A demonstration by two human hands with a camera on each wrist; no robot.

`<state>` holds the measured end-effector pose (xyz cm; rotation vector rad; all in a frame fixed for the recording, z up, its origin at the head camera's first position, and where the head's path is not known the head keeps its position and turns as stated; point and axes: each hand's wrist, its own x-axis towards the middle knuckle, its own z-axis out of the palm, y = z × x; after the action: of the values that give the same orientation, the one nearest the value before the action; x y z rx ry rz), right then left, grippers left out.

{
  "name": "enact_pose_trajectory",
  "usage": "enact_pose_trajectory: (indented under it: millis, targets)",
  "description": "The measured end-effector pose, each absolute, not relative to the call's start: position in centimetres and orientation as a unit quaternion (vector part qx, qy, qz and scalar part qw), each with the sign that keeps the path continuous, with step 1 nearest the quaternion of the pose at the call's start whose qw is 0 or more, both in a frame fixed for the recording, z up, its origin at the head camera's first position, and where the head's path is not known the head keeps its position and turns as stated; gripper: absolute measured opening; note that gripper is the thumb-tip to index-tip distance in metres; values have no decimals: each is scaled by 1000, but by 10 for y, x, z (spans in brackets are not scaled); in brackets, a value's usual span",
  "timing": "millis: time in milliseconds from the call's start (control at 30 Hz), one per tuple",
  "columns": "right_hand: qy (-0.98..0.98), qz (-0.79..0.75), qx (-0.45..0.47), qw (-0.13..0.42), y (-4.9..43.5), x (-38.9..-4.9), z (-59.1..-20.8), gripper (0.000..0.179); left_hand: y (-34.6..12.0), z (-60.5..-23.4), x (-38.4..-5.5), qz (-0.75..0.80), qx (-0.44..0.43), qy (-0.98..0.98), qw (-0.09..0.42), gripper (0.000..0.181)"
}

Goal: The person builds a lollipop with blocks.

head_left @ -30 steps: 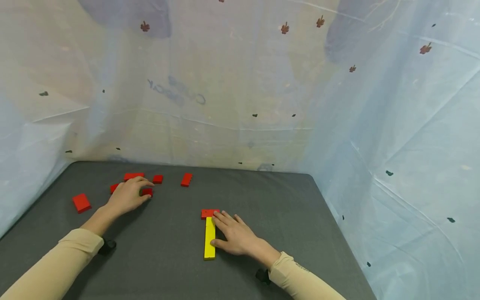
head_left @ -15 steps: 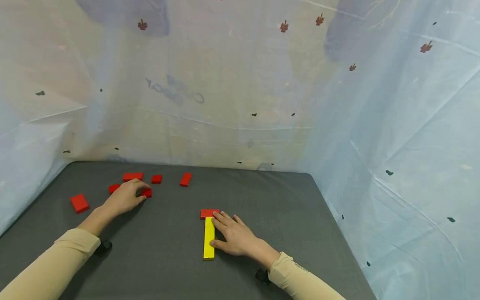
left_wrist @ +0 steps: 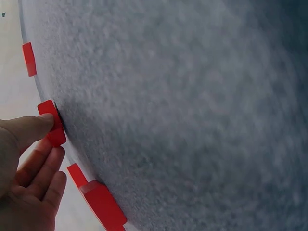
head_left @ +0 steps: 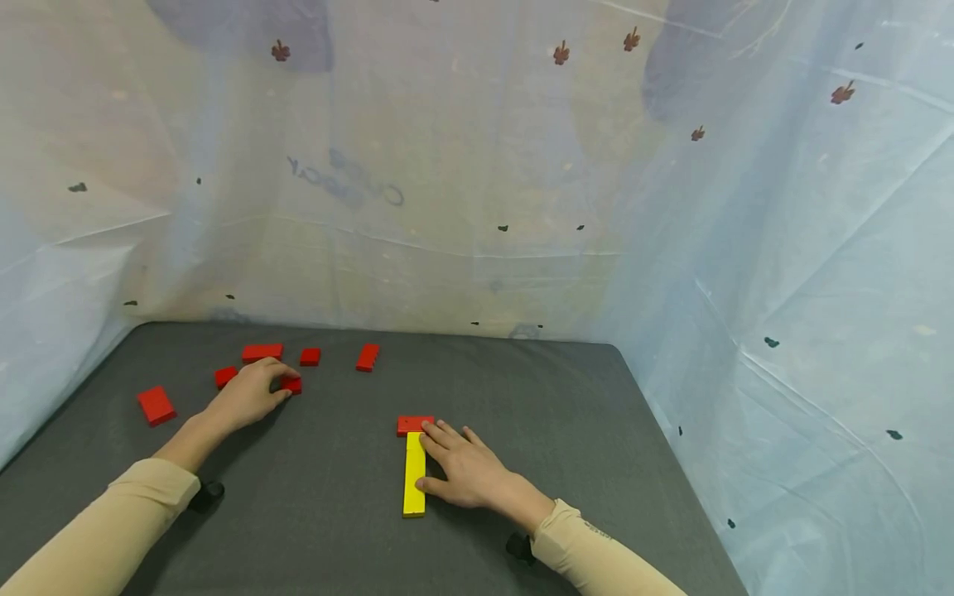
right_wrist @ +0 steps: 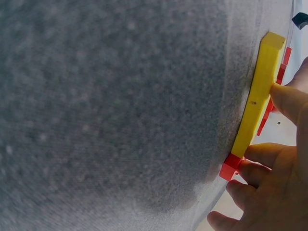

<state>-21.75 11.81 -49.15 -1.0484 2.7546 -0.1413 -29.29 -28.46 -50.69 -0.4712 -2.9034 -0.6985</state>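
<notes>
Toward the far left of the dark table, my left hand [head_left: 249, 393] pinches a small red block [head_left: 294, 386] between thumb and fingers. The left wrist view shows the thumb lying across this red block [left_wrist: 57, 136]. Nearer the middle, a long yellow block [head_left: 413, 488] lies lengthwise, its far end meeting a red block [head_left: 407, 425] set crosswise like the top of a T. My right hand [head_left: 469, 470] rests beside them with fingers spread. Its thumb touches the side of the yellow block [right_wrist: 257, 96], and its fingertips reach the red crosspiece [right_wrist: 231, 167].
Around the left hand lie more red blocks: a wide one [head_left: 262, 353], a small square one [head_left: 310, 357], a partly hidden one [head_left: 225, 377] and a larger one [head_left: 156, 406]. A notched red piece [head_left: 368, 358] lies farther right. Plastic sheeting [head_left: 447, 273] hangs behind the table [head_left: 551, 397].
The left thumb and fingers have closed slightly around the small red block. My right hand stays on the yellow and red pieces; the whole view has shifted a little.
</notes>
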Motion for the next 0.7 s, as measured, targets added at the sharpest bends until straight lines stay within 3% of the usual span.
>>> enact_pose_trajectory:
  millis: [267, 700]
  targets:
    - [930, -47, -353, 96, 118, -217, -491, 74, -273, -504, -290, -246, -171, -950, 89, 29]
    - [929, -52, -353, 95, 118, -217, -492, 73, -236, -490, -285, -290, -193, -933, 93, 31]
